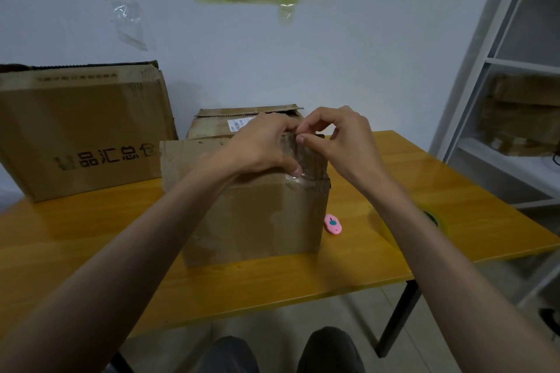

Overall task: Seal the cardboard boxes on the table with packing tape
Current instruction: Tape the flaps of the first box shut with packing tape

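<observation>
A small brown cardboard box (pixel 254 221) stands at the middle of the yellow table (pixel 91 245). Its near flap stands up. My left hand (pixel 260 145) grips the flap's right part, thumb pressed on clear tape at the fold (pixel 303 180). My right hand (pixel 342 139) pinches the flap's top edge beside the left hand, with thumb and forefinger together. Behind it stands a second small box (pixel 218 124) with a white label. A large printed box (pixel 85 130) sits at the back left. A roll of clear packing tape (pixel 431 218) lies on the table, partly hidden by my right forearm.
A pink box cutter (pixel 332 223) lies on the table just right of the near box. A white shelf unit (pixel 515 70) with flattened cardboard stands to the right. Strips of used tape hang on the wall behind. My knees show below the table's front edge.
</observation>
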Demonstrator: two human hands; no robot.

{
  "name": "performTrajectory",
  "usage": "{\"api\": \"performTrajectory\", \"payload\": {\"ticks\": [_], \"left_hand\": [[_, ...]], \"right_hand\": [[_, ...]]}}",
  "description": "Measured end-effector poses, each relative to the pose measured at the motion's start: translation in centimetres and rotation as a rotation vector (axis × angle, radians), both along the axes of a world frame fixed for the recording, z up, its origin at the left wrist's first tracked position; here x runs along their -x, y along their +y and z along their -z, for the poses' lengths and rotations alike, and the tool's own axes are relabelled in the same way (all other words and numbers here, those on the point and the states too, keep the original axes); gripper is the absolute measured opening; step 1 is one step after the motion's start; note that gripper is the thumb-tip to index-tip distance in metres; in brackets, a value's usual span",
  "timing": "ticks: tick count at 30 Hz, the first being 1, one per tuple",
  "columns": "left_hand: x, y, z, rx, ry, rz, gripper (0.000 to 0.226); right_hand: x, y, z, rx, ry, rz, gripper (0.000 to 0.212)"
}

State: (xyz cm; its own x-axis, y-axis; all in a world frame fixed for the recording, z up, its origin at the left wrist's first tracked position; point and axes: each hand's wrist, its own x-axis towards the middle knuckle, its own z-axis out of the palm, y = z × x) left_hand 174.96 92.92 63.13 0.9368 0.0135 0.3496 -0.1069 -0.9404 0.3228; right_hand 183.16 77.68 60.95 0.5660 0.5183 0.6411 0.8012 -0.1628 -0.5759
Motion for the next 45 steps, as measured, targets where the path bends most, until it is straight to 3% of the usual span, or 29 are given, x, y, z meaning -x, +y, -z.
{"api": "performTrajectory", "payload": {"ticks": [4, 10, 16, 25, 27, 29, 37, 41, 45], "left_hand": [[-0.2, 0.3, 0.2, 0.019, -0.01, -0.023, 0.042], [0.0, 0.7, 0.0, 0.197, -0.003, -0.02, 0.035], [0.4, 0.9, -0.2, 0.285, -0.05, -0.021, 0.021], [0.0, 0.6, -0.1, 0.255, -0.115, -0.079, 0.01], [0.2, 0.7, -0.1, 0.271, -0.12, -0.066, 0.005], [0.4, 0.9, 0.0, 0.29, -0.135, -0.045, 0.014], [0.7, 1.2, -0.3, 0.149, -0.128, -0.041, 0.007], [0.4, 1.3, 0.3, 0.131, -0.108, -0.011, 0.008], [-0.3, 1.4, 1.0, 0.147, -0.103, -0.018, 0.011]], "right_hand": [[-0.4, 0.5, 0.6, -0.046, 0.013, 0.023, 0.01], [-0.7, 0.3, 0.7, -0.068, 0.141, -0.033, 0.002], [-0.9, -0.2, 0.7, -0.12, 0.277, -0.117, 0.021], [-0.7, -0.4, 1.2, -0.102, 0.191, -0.171, 0.004], [-0.8, -0.5, 1.3, -0.092, 0.181, -0.17, 0.006], [-0.8, -0.7, 1.4, -0.077, 0.182, -0.173, 0.011], [-1.1, -0.8, 1.7, -0.002, 0.216, -0.119, 0.003], [-1.1, -0.7, 2.6, 0.025, 0.301, -0.155, 0.008], [-0.6, -0.6, 3.7, 0.102, 0.352, -0.221, 0.042]]}}
